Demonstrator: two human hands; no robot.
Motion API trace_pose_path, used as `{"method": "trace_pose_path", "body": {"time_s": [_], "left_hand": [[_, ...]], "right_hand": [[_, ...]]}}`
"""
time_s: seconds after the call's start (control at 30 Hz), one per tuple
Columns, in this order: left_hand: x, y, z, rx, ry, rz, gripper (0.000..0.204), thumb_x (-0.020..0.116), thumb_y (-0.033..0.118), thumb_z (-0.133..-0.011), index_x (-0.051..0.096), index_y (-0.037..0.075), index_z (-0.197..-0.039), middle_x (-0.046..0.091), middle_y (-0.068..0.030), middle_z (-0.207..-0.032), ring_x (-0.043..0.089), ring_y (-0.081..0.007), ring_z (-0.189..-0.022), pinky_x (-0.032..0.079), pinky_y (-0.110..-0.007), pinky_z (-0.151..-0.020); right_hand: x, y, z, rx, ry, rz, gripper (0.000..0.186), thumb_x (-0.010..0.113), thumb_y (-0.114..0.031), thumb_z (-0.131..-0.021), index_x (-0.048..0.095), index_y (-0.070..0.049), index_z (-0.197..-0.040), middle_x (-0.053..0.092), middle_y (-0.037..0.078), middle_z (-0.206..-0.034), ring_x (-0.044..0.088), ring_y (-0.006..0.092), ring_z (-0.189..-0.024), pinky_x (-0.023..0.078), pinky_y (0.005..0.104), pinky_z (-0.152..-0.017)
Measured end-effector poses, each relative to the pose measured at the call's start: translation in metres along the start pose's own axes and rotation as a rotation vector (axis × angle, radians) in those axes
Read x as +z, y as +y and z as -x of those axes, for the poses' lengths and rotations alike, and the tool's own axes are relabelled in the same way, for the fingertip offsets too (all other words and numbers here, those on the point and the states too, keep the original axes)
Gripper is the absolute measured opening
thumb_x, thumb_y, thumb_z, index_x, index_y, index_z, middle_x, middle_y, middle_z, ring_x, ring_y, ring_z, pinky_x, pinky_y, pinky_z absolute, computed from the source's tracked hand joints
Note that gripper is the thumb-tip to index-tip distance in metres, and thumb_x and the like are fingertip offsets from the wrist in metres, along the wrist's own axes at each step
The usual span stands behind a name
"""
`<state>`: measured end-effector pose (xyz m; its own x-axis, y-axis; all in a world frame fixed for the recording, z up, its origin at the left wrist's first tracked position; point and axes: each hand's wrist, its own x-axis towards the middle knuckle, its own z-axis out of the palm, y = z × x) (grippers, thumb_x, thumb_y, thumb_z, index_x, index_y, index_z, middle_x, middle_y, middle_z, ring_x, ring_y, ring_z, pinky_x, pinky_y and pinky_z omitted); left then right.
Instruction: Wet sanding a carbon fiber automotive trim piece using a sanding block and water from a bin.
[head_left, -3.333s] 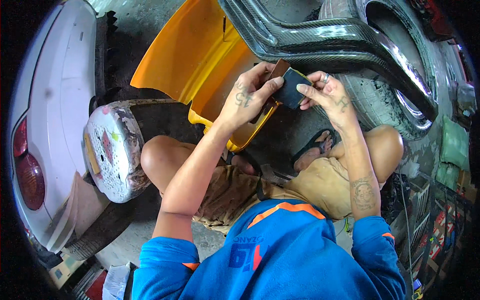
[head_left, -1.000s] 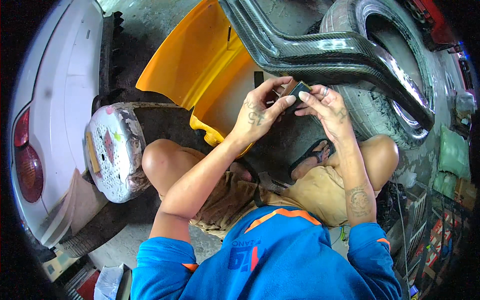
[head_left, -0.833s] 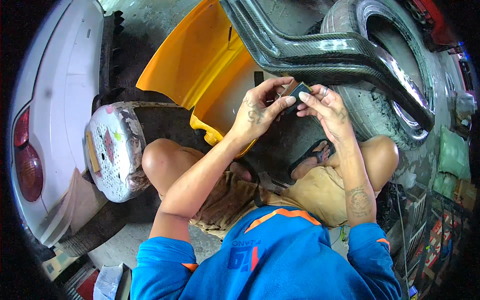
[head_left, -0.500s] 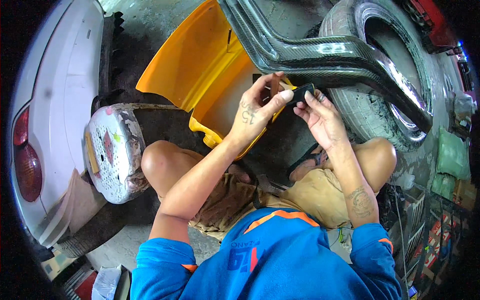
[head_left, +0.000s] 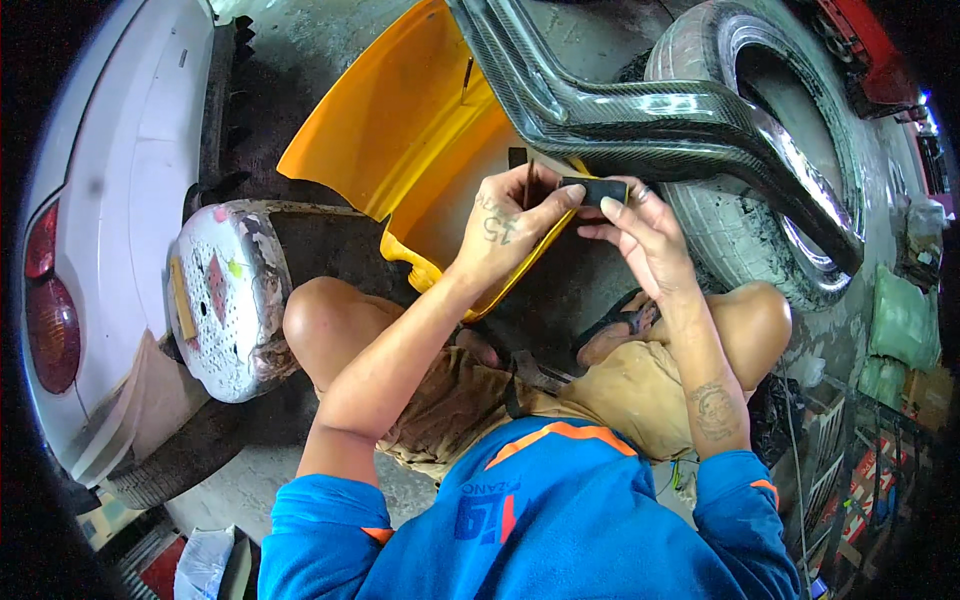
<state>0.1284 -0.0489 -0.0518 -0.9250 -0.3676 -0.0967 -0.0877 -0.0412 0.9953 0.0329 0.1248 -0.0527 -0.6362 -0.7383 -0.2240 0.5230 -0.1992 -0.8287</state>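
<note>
A small black rectangular piece (head_left: 600, 190) with a thin yellowish edge is stretched between my two hands; its exact kind I cannot make out. My left hand (head_left: 500, 222) pinches its left end, thumb on top. A thin brown strip (head_left: 529, 188) stands up between that hand's fingers. On the other end, my right hand (head_left: 648, 240) grips the piece, thumb on its face and fingers behind. Both hands are above the edge of a yellow curved panel (head_left: 365, 125). Just beyond them lies a glossy black carbon-fibre part (head_left: 640, 115).
A worn tire (head_left: 715, 225) lies at the right, under the carbon-fibre part. To the left stands a paint-spattered stool (head_left: 225, 310) beside a white car (head_left: 130, 190). A red object (head_left: 875, 55) is at the far right, with green bags (head_left: 903, 315) nearer.
The black piece has come level, turning its face more toward me. My right thumb has slid onto it and the right hand has shifted slightly nearer. The left hand has tilted a little.
</note>
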Motion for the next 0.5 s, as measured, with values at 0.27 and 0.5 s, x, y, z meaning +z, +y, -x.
{"method": "trace_pose_path", "body": {"time_s": [0.27,0.5], "left_hand": [[-0.005,0.01,-0.004,0.055,-0.182,-0.045,0.032,0.07,0.029,-0.095,0.065,0.002,-0.111,0.062,0.0005,-0.091,0.054,-0.0086,-0.08,0.046,-0.024,-0.075],[-0.018,-0.034,-0.011,-0.144,-0.101,-0.016,0.048,0.05,0.041,-0.103,0.057,0.002,-0.13,0.06,-0.0068,-0.109,0.055,-0.0147,-0.096,0.045,-0.029,-0.088]], "right_hand": [[-0.024,-0.007,-0.001,-0.038,-0.009,0.453,0.025,0.073,-0.016,-0.094,0.068,-0.002,-0.115,0.069,0.002,-0.1,0.061,0.0077,-0.091,0.047,0.0221,-0.085],[-0.005,-0.004,-0.003,0.014,0.071,0.212,0.032,0.071,-0.011,-0.093,0.063,-0.003,-0.123,0.067,0.003,-0.103,0.064,0.0092,-0.092,0.056,0.0259,-0.08]]}}
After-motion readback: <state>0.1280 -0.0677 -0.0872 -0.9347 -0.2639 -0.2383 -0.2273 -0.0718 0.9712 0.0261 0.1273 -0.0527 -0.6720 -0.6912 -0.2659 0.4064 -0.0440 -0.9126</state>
